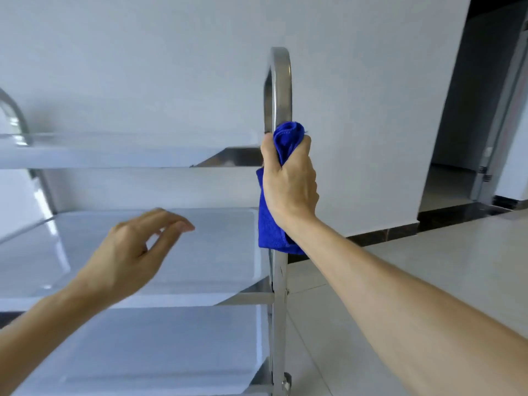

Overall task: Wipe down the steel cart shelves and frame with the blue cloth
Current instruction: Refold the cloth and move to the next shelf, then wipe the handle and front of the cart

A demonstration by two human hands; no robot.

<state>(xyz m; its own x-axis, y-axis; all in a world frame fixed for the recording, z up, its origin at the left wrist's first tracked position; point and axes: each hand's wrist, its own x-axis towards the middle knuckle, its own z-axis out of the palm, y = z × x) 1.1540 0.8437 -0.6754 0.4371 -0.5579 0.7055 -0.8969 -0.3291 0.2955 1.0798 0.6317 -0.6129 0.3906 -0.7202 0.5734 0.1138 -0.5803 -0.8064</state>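
Observation:
A steel cart fills the left and middle, with three shelves stacked one above another: top shelf (114, 155), middle shelf (217, 252), bottom shelf (171, 352). Its right upright post (281, 90) curves over at the top. My right hand (288, 181) is closed around this post with the blue cloth (270, 227) wrapped between palm and steel; cloth sticks out above and below my fist. My left hand (134, 250) hovers over the middle shelf, fingers apart, holding nothing.
A white wall stands close behind the cart. The cart's left upright (17, 121) curves at the far left. Pale floor tiles (428, 267) spread to the right, with a dark skirting and an open doorway (468, 115) at the far right.

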